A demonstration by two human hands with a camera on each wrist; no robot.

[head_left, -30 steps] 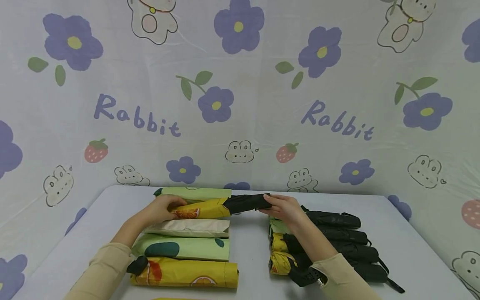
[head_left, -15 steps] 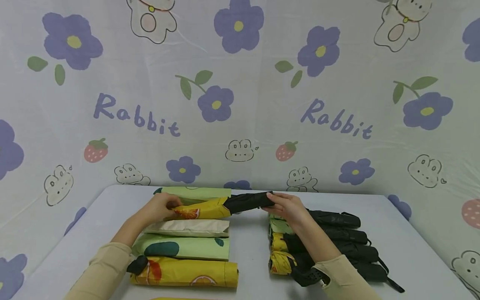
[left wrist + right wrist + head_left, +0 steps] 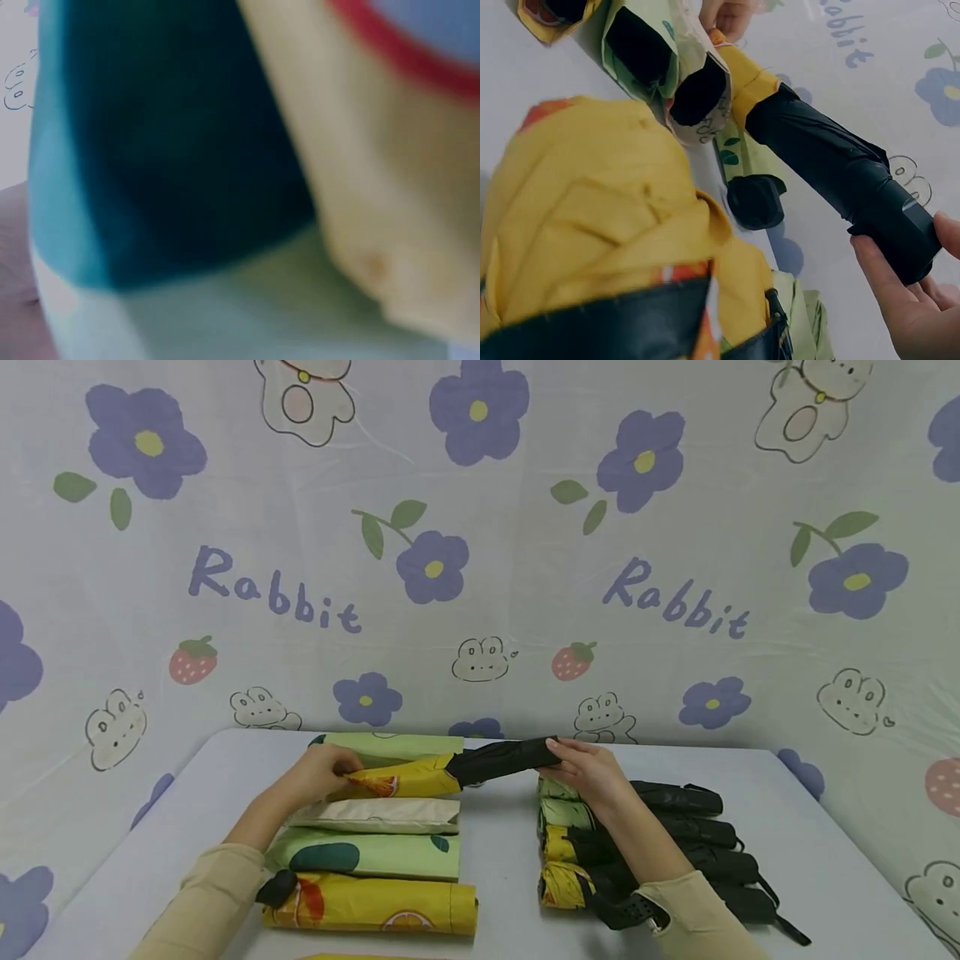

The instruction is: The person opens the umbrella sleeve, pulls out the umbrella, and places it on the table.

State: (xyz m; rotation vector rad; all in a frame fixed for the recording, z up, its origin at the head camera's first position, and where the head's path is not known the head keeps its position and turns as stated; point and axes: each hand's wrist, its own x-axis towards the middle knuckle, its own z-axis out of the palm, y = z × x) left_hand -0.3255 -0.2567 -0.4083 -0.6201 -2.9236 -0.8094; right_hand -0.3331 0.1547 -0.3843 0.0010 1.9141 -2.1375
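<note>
Over the rows, a black folding umbrella (image 3: 504, 762) sticks out of the open end of a yellow fabric sleeve (image 3: 420, 777) printed with orange slices. My left hand (image 3: 318, 773) pinches the sleeve's far left end. At the umbrella's free end, my right hand (image 3: 591, 774) grips it between thumb and fingers, tilting that end upward. The right wrist view shows the thumb and fingers (image 3: 889, 289) around the black end. How far the umbrella reaches inside the sleeve is hidden. The left wrist view is mostly blurred cloth, with a dark teal patch (image 3: 180, 150).
Green (image 3: 397, 745), cream (image 3: 382, 816), light green (image 3: 405, 857) and yellow (image 3: 360, 903) sleeves lie in a row on the left of the white table (image 3: 498, 877). Several rolled black umbrellas (image 3: 705, 832) with yellow or green ends lie on the right, under my right forearm.
My right hand has moved right and slightly up, and more of the black umbrella shows outside the sleeve. My left hand has stayed on the sleeve's end.
</note>
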